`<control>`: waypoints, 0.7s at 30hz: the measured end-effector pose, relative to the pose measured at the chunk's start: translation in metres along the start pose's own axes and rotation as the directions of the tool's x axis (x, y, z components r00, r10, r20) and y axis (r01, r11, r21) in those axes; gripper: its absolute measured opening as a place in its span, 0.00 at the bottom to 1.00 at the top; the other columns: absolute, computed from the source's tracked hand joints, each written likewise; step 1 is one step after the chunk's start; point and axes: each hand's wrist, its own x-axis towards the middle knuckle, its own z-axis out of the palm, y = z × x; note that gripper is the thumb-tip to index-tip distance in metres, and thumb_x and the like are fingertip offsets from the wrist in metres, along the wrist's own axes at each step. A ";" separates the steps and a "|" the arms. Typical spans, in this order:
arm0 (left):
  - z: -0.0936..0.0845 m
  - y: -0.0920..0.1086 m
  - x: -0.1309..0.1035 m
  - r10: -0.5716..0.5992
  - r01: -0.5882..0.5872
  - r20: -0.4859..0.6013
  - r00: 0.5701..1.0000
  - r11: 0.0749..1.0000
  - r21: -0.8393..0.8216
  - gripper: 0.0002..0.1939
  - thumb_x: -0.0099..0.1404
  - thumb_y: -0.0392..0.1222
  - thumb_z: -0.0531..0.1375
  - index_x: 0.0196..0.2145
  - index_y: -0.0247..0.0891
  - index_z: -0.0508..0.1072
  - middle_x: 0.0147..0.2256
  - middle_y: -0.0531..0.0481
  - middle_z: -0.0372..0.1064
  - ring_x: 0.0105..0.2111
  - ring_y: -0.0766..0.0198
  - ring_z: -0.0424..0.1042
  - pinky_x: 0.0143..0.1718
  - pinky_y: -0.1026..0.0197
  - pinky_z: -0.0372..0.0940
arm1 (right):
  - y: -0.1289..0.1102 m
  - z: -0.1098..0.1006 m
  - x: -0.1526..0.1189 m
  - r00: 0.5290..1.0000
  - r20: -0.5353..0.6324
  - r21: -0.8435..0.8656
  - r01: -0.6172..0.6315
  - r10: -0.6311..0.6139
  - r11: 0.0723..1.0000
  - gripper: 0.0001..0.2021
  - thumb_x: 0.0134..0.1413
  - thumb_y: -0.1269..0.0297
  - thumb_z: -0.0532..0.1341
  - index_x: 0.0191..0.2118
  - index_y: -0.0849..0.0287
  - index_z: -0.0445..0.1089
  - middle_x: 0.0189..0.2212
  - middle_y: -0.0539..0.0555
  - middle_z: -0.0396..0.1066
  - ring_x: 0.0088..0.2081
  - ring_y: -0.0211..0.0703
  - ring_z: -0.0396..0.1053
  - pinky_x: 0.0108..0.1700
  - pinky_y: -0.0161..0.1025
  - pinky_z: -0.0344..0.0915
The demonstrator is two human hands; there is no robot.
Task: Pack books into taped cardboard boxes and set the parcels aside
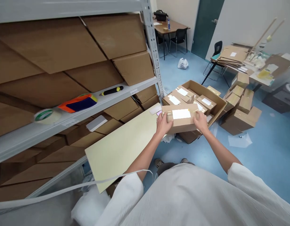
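- Arms: my forearms reach forward from the lower frame and converge just right of center, the left rising toward the upper right, the right toward the upper left. The backs of both hands show.
- Left hand: fingers closed on the left end of the cardboard box.
- Right hand: fingers closed on the right end of the same box, at about equal height. Together they keep it roughly level.
- Box: right of center, before the near side of the open carton. Contact with the carton cannot be confirmed.
- Done on this box: top closed, tape at both ends, white label attached. Left: release; both hands are engaged and the box is not set down.
- Beside my left forearm: a pale board, center left of the frame.
- Carton contents: several smaller boxes lie inside, white labels facing up. I judge the carton well filled.
- Left of the frame: the shelf carries a tape roll and a yellow-and-black tool.
- Right of the frame: stacked boxes stand on the floor.
- Upper right: a bench bears flat cardboard sheets.
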 end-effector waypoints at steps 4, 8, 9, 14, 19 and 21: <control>0.025 0.037 0.017 0.122 -0.121 0.022 0.992 0.991 -0.050 0.38 0.67 0.52 0.66 0.71 0.48 0.65 0.74 0.40 0.55 0.73 0.35 0.57 0.73 0.37 0.57 | 0.031 -0.037 0.005 0.994 -0.059 -0.006 -0.093 0.093 0.996 0.26 0.63 0.57 0.56 0.64 0.57 0.69 0.63 0.65 0.72 0.65 0.62 0.64 0.69 0.61 0.58; 0.040 0.066 0.043 0.231 -0.225 0.077 0.970 0.972 -0.073 0.39 0.65 0.51 0.68 0.72 0.48 0.65 0.74 0.41 0.56 0.74 0.36 0.57 0.73 0.36 0.57 | 0.051 -0.064 0.012 0.973 -0.147 0.002 -0.179 0.177 0.984 0.26 0.62 0.57 0.56 0.64 0.57 0.69 0.63 0.65 0.71 0.64 0.63 0.64 0.69 0.61 0.59; 0.043 0.072 0.050 0.251 -0.245 0.090 0.964 0.966 -0.081 0.40 0.65 0.51 0.69 0.72 0.48 0.65 0.75 0.41 0.56 0.74 0.37 0.56 0.73 0.37 0.56 | 0.055 -0.068 0.015 0.966 -0.168 0.002 -0.200 0.197 0.980 0.26 0.62 0.56 0.57 0.64 0.57 0.69 0.62 0.65 0.72 0.63 0.63 0.65 0.68 0.61 0.59; 0.060 0.097 0.093 0.352 -0.332 0.138 0.926 0.932 -0.146 0.43 0.63 0.49 0.71 0.72 0.45 0.64 0.76 0.39 0.53 0.76 0.40 0.52 0.76 0.42 0.53 | 0.071 -0.087 0.034 0.935 -0.236 0.002 -0.271 0.264 0.963 0.25 0.63 0.56 0.57 0.63 0.55 0.70 0.61 0.64 0.72 0.62 0.62 0.65 0.68 0.60 0.60; 0.065 0.117 0.152 0.495 -0.437 0.193 0.847 0.856 -0.275 0.51 0.61 0.52 0.73 0.76 0.51 0.58 0.78 0.43 0.48 0.78 0.39 0.47 0.77 0.38 0.50 | 0.084 -0.099 0.075 0.875 -0.349 0.046 -0.342 0.335 0.939 0.24 0.61 0.55 0.59 0.61 0.56 0.72 0.60 0.64 0.73 0.61 0.63 0.65 0.68 0.63 0.60; 0.065 0.123 0.181 0.546 -0.471 0.212 0.810 0.823 -0.318 0.51 0.62 0.51 0.73 0.77 0.53 0.57 0.79 0.45 0.47 0.78 0.39 0.46 0.76 0.37 0.52 | 0.086 -0.101 0.094 0.844 -0.405 0.075 -0.353 0.352 0.933 0.24 0.61 0.54 0.60 0.60 0.56 0.72 0.60 0.63 0.73 0.61 0.64 0.65 0.68 0.64 0.61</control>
